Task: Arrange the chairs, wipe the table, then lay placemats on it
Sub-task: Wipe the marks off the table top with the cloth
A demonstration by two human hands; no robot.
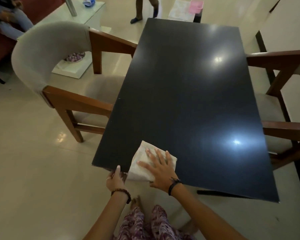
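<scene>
Step in hand: wiping, as I judge it; both chairs stand at the long sides and no placemat lies on the top.

Table: the long black glossy rectangular table (189, 94) has its long axis running away from the person, from the near short edge to the far short edge.

Cloth: the pale folded cloth (146, 163) lies on the table top at the near edge, close to the near left corner; its near part hangs a little over the edge.

Right hand: the right hand (160, 168) lies flat on the cloth, fingers straight and spread, pressing it down, with nothing gripped.

Left hand: the left hand (116, 179) holds the near table edge just beside the cloth, thumb on top; the other fingers are hidden under the edge, so I cannot tell how far they curl.

Key relation: almost all the unwiped top lies ahead and to the right of the right fingers, so the next stroke probably goes along the long axis or across the near edge.

Chairs: the grey-backed wooden armchair (47, 54) is at the left long edge, the second wooden armchair (280, 59) at the right long edge.

Placemats: a pale flat stack with a pink piece (185, 11) lies beyond the far edge; perhaps these are the placemats, I cannot tell.
</scene>
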